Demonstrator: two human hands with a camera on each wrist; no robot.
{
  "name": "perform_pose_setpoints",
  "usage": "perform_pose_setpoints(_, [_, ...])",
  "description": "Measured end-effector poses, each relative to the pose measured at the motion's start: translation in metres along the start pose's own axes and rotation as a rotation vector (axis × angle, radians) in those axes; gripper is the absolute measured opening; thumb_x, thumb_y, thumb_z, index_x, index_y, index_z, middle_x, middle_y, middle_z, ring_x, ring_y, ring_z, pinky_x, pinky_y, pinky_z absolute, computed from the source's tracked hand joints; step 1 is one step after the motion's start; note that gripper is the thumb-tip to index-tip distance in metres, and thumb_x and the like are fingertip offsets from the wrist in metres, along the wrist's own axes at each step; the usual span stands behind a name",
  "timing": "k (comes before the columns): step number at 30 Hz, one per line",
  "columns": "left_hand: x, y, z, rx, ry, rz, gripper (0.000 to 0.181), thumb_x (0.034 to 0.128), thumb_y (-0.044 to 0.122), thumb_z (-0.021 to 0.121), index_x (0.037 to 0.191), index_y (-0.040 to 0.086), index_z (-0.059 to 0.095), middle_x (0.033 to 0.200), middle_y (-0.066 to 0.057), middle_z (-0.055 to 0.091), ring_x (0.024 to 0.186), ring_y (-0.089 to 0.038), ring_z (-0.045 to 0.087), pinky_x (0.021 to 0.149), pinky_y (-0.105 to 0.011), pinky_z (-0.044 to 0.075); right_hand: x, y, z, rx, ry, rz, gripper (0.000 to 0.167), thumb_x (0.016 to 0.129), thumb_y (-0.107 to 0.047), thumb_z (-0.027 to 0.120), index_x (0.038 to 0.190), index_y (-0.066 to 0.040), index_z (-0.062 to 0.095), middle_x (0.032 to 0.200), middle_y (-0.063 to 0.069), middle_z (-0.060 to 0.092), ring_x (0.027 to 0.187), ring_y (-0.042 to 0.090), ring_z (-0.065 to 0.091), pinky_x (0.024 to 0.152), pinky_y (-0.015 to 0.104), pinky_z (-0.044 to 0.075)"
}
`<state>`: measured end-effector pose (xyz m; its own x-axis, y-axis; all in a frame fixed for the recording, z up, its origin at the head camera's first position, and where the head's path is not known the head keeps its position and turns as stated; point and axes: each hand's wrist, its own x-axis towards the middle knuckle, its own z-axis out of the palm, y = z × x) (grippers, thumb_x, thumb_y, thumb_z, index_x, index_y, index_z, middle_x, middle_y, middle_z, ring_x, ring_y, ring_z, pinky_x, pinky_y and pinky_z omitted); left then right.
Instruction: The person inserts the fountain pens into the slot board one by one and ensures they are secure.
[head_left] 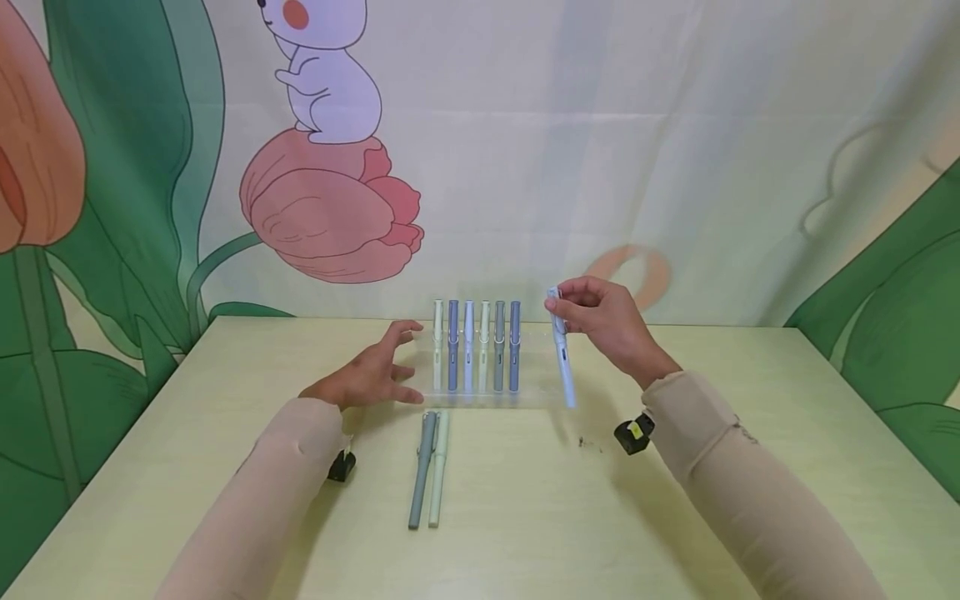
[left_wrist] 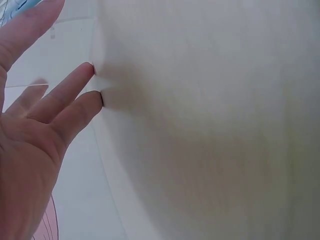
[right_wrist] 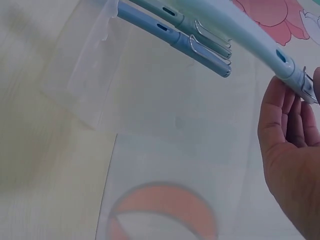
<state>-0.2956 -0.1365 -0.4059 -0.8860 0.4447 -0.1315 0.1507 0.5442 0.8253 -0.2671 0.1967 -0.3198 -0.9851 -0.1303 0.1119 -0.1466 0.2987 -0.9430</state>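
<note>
Pale-blue pen [head_left: 564,358]: at right end of clear rack [head_left: 542,397], tilted, clip end up, pinched near clip by right hand [head_left: 606,318]. Likely light, stiff; smooth barrel may slip or twist. Best hold: cap, beside clip, lower barrel left free. In rack, six pens [head_left: 468,342] side by side. Left hand [head_left: 373,368] at rack's left end, fingers spread, contact unclear. Nearer, on worktop [head_left: 525,508]: grey-green pen [head_left: 423,471], pale-green pen [head_left: 439,468], close together.

1. A pale, faintly grained desk [head_left: 517,550] stands against a softly creased backdrop [head_left: 510,167]
2. Its print shows a white cartoon animal [head_left: 337,96] sitting on a pink flower [head_left: 322,212]
3. Large green leaves [head_left: 127,142] flank both sides
</note>
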Motion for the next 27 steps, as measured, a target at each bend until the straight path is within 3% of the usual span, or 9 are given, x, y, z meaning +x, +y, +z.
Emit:
perform_pose_setpoints(20, [-0.003, -0.003, 0.0, 0.003, 0.018, 0.001, 0.104, 0.0775, 0.002, 0.084, 0.149, 0.034, 0.016, 0.163, -0.016, 0.016, 0.132, -0.044, 0.049, 0.1, -0.051, 0.048, 0.022, -0.006, -0.001, 0.019, 0.109, -0.036, 0.039, 0.093, -0.027, 0.072, 0.12, 0.0, 0.064, 0.112, 0.016, 0.066, 0.086, 0.017, 0.067, 0.081, 0.03, 0.059])
perform_pose_setpoints(27, [-0.002, -0.002, 0.0, -0.007, 0.013, -0.005, 0.104, 0.0776, 0.003, 0.084, 0.149, 0.035, 0.016, 0.164, -0.014, 0.017, 0.132, -0.043, 0.049, 0.1, -0.051, 0.048, 0.031, -0.003, 0.002, 0.028, 0.111, -0.038, 0.04, 0.094, -0.024, 0.071, 0.121, 0.003, 0.062, 0.112, 0.018, 0.064, 0.088, 0.016, 0.067, 0.084, 0.034, 0.058])
